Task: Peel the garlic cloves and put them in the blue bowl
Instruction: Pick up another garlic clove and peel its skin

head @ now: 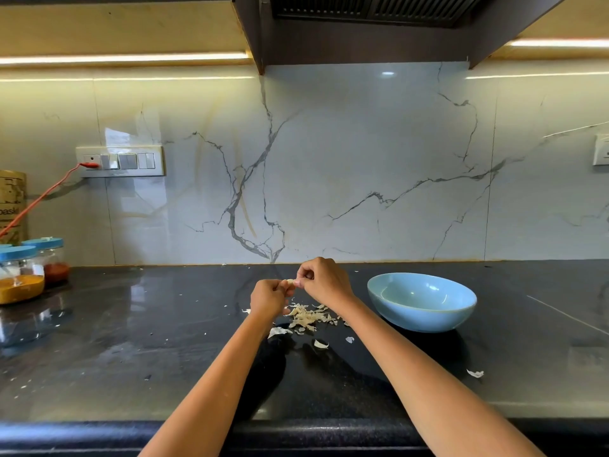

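Note:
Both hands meet above the dark countertop. My left hand and my right hand pinch one small pale garlic clove between their fingertips, held in the air. Below them lies a heap of papery garlic skins. A few larger pieces, garlic cloves or skins, lie nearer to me; I cannot tell which. The blue bowl stands to the right of my hands, and the part of its inside that I see holds nothing.
Two clear jars with blue lids, holding orange and red powder, stand at the far left. A red cable runs from the wall switch panel. Skin scraps dot the black countertop. Its front edge is close to me.

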